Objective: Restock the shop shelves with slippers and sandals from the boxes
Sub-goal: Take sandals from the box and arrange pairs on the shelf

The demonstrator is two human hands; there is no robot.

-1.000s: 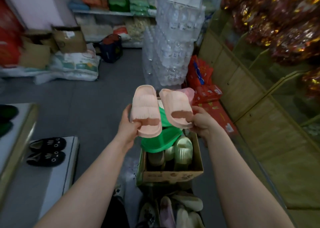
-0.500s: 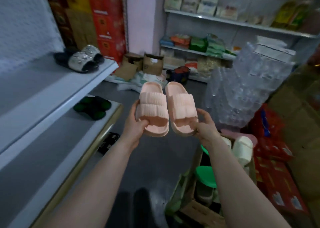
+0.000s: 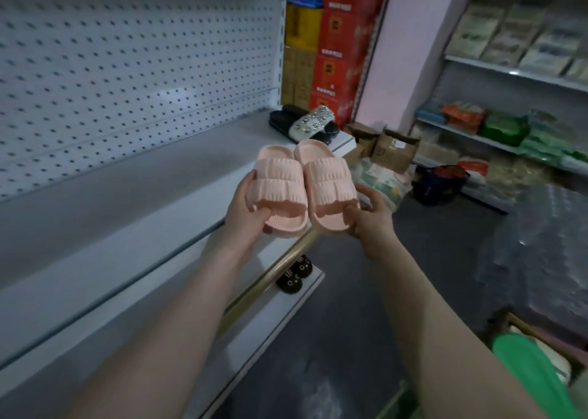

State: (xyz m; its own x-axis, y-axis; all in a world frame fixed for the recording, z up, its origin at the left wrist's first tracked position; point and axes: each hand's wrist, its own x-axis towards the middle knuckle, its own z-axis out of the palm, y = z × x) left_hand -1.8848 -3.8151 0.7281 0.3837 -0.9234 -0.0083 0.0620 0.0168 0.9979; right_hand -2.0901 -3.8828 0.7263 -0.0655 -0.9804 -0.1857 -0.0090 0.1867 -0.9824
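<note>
I hold a pair of pale pink ribbed slippers side by side, toes pointing away. My left hand grips the left pink slipper at its heel end. My right hand grips the right pink slipper the same way. Both slippers hover above the front edge of the upper white shelf. A black pair with studded white straps sits at the far end of that shelf. The cardboard box with green and cream slippers shows at the lower right.
A white pegboard backs the shelf. Black cat-face slippers lie on the lowest shelf behind a brass rail. Red and yellow cartons stack at the shelf's end. Bags and boxes sit on the grey floor ahead; stocked shelves run along the right wall.
My view has swung left from the box toward the shelves. Both hands have carried the pink slippers up and over the upper shelf's front edge, now held close together.
</note>
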